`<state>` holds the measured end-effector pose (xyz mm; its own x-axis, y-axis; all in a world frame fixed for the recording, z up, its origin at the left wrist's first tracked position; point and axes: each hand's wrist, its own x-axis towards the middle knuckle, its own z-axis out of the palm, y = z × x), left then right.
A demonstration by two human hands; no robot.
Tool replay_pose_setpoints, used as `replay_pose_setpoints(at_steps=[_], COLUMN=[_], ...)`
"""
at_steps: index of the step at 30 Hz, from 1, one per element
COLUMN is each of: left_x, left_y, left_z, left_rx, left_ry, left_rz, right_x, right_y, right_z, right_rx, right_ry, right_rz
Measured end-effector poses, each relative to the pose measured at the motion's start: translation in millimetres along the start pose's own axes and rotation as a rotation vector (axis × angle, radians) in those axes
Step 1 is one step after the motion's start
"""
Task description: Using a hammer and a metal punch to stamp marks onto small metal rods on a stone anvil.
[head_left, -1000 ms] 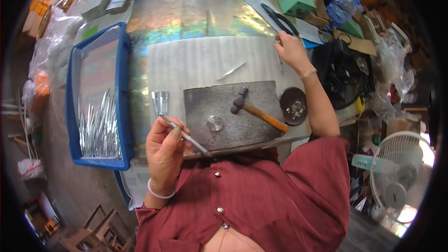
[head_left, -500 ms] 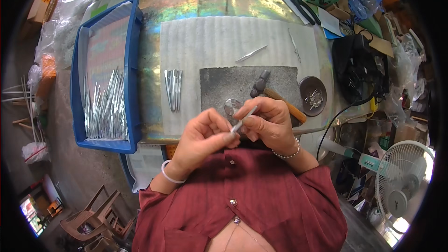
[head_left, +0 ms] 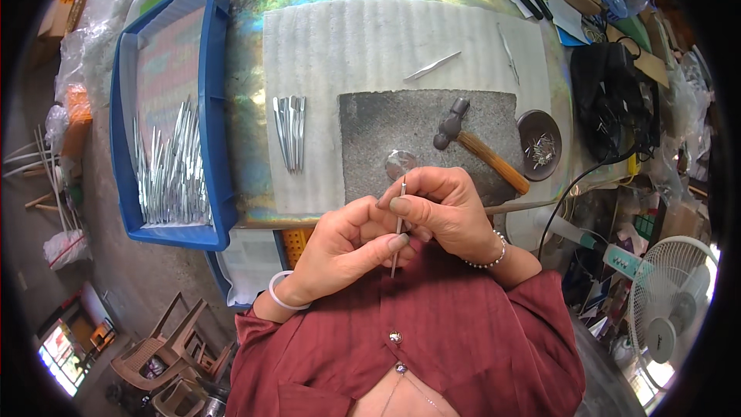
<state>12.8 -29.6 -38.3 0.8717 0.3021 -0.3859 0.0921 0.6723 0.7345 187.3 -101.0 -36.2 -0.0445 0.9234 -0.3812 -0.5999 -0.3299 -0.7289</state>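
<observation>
My left hand and my right hand meet in front of my shirt. Both pinch one slim metal rod between thumb and fingers. It stands nearly upright, its tip above my right thumb and its thin lower end below my left. Just beyond my fingers, a round shiny disc sits on a dark grey slab. A hammer with a wooden handle rests across the slab's right side. Several similar metal pieces are lined up left of the slab.
A blue tray with many slim metal pieces stands at left. Under the slab lies a white foam sheet, with a loose metal piece on it. At right are a brown dish of small pins and a fan.
The rod has turned from slanted to nearly upright in my fingers. My right hand has shifted slightly right, and the view has shifted, uncovering more of the hammer and slab.
</observation>
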Motion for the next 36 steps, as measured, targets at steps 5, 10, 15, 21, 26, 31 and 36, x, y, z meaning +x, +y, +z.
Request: replay_pose_setpoints(at_steps=[5, 10, 15, 21, 26, 31, 36], left_x=[7, 14, 20, 23, 25, 22, 23], left_y=[2, 7, 6, 10, 10, 2, 8], left_z=[-4, -5, -10, -11, -8, -8, -3], left_rx=[-0.014, -0.052, -0.041, -0.042, -0.014, 0.199, 0.425], left_ry=[-0.056, -0.041, -0.081, -0.079, -0.046, 0.081, 0.113], left_rz=[-0.022, -0.049, -0.023, -0.038, -0.005, 0.094, 0.185], right_x=[4, 8, 12, 17, 16, 12, 7], right_y=[1, -2, -6, -10, -10, -5, -3], right_z=[-3, -3, -4, -6, -8, -11, -17], right_rx=[-0.068, -0.064, -0.114, -0.202, -0.126, -0.126, -0.105], right_ry=[0.027, 0.053, 0.079, 0.058, 0.031, 0.054, 0.053], right_rz=[-0.015, -0.003, 0.008, -0.041, -0.024, -0.065, 0.022])
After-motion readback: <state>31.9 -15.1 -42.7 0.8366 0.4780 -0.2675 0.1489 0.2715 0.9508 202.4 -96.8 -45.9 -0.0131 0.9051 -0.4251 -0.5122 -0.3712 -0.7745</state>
